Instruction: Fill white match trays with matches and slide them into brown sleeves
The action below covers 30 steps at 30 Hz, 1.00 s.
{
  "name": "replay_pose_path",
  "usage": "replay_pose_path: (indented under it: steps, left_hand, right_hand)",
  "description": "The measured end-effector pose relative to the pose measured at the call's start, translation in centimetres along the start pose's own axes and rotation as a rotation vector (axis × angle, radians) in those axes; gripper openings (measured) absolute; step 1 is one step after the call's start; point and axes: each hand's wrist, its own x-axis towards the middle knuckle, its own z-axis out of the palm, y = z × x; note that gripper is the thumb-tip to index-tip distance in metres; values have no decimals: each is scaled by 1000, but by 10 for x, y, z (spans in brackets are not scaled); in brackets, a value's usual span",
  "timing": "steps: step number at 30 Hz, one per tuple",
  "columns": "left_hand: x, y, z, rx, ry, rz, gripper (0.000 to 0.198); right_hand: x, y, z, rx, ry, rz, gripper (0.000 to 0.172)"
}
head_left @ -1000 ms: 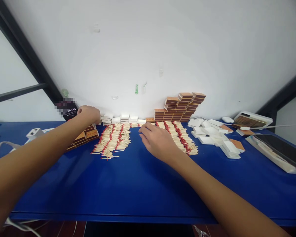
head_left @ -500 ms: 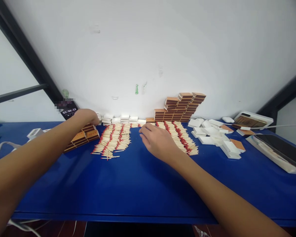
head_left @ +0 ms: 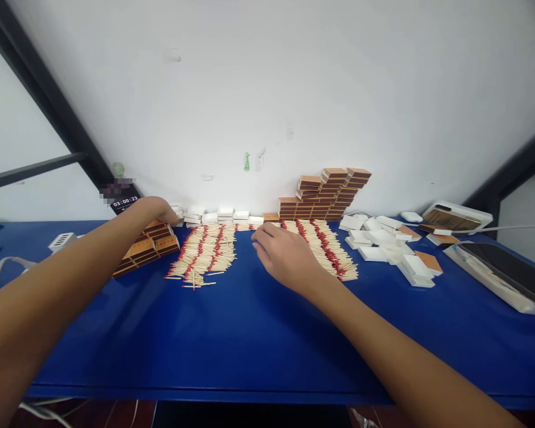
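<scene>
- So our left hand [head_left: 155,208] is way over by the back edge of the tabletop [head_left: 232,339], toward the back left corner. It's bent over and the fingers are mostly hidden, so we can't tell if it's wide, narrow or gripping something.
- Right under that wrist are the left boxes [head_left: 150,246], stacked in steps and partly covered by our forearm.
- Our right hand [head_left: 285,255] is around the middle, fingers bent and bunched close together. Can't see into the palm, so no idea if there's anything in it.
- Matches! The left matches [head_left: 207,252] lie in bands between our hands, with a few strays toward the front edge.
- The right matches [head_left: 332,249] are just beside our right hand, which hides part of them.
- Along the back edge we've got a row of white trays [head_left: 225,215], then the right boxes [head_left: 327,199] piled tall near the wall [head_left: 267,89].
- Loose trays [head_left: 386,241] are heaped nearer the right edge.
- Back left, the timer [head_left: 127,202] reads 03:00:23, and the charger [head_left: 62,241] sits near it.
</scene>
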Motion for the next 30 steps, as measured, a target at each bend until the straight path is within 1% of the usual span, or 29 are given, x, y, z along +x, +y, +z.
replay_pose_path:
  steps: [3, 4, 6, 8, 10, 16, 18, 20, 23, 24, 25, 27, 28, 29, 30]
  left_hand:
    - [-1, -1, -2, 22, -259, -168, 38]
    - [-1, -1, -3, 23, -316, -204, 38]
    - [-1, 0, -4, 17, -390, -246, 40]
    - [-2, 0, -6, 6, -425, -266, 42]
    - [-4, 0, -8, -2, -428, -279, 46]
    - [-17, 5, -20, -23, -360, -302, 58]
    - [-23, 8, -28, -28, -321, -301, 62]
    - [-31, 10, -40, -19, -245, -302, 66]
    - [-53, 20, -59, 32, -84, -303, 66]
    - [-64, 26, -64, 53, -27, -297, 67]
    - [-77, 34, -67, 70, 54, -273, 68]
    - [-108, 57, -66, 20, 290, -117, 66]
    - [-123, 71, -61, -59, 364, -14, 65]
    - [-138, 85, -54, -177, 413, 83, 64]
    - [-151, 98, -46, -308, 413, 179, 63]
  right_hand:
    - [0, 0, 1, 0, -1, 3, 27]
    - [0, 0, 2, -1, 2, 2, 27]
    - [0, 0, 2, -1, 8, -3, 28]
    - [0, 0, 2, -2, 7, -5, 28]
    - [0, 0, 2, -5, -1, -3, 28]
    - [0, -1, 1, 0, -22, 6, 28]
    - [0, -1, 1, 1, -22, 3, 29]
    - [1, -1, 2, 1, -21, 2, 29]
    - [1, 0, 2, 16, -6, 3, 27]
    - [1, 0, 2, 29, 14, 2, 28]
    - [1, 0, 2, 46, 46, 2, 28]
    - [1, 0, 0, 100, 143, 3, 29]
    - [0, -1, 0, 139, 193, -2, 30]
    - [-1, -2, -1, 183, 232, -11, 36]
    - [-2, -2, -1, 232, 252, -26, 47]
